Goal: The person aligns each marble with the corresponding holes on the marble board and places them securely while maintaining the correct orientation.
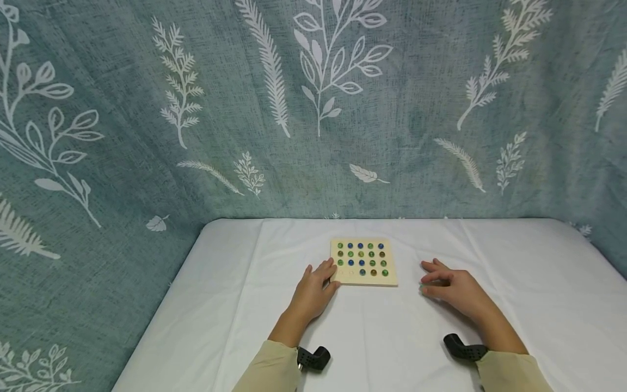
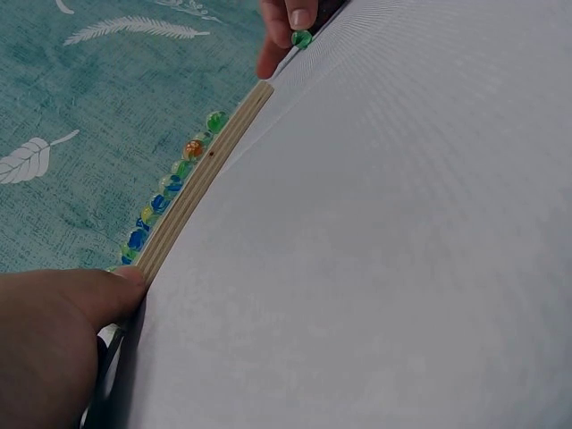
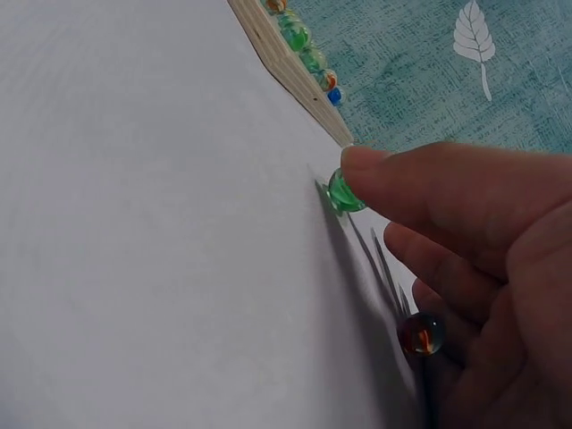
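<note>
A pale wooden board [image 1: 367,280] lies on the white cloth, with rows of coloured glass marbles [image 1: 361,254] set in its hollows. Two hollows at its front left corner hold no marble. My left hand [image 1: 313,291] rests at that corner, fingers along the left edge and thumb [image 2: 121,281] touching the front edge. To the right of the board, my right hand [image 1: 455,288] pinches a green marble [image 3: 344,192] between thumb and fingertips. A dark marble with an orange streak [image 3: 420,335] shows beneath the same hand; whether fingers hold it I cannot tell.
White cloth [image 1: 372,337] covers the table on all sides of the board. A teal leaf-patterned curtain [image 1: 313,163] hangs behind and at the left. Each wrist carries a black camera mount [image 1: 462,349].
</note>
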Tool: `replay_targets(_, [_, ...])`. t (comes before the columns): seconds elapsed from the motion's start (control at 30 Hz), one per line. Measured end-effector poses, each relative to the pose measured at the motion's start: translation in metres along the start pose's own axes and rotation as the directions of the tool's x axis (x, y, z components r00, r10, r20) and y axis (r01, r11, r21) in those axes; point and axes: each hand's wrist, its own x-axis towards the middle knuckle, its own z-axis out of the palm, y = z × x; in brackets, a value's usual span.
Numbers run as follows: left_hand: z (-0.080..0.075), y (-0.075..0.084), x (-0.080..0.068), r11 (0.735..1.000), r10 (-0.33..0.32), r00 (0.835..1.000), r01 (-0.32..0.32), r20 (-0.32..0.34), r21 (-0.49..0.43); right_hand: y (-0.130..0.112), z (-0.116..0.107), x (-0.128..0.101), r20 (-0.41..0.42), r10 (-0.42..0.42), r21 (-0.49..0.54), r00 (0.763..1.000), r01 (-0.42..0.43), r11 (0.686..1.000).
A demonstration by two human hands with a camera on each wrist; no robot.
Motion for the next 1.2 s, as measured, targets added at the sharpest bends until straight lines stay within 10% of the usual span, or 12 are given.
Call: replay_targets(1.2, [-0.001, -0.003, 0.001, 1.000, 0.005, 1.000, -0.005, 0.004, -0.005, -0.029, 0.013, 0.015, -0.057, -0.034, -0.113, 0.998, 0.028, 0.993])
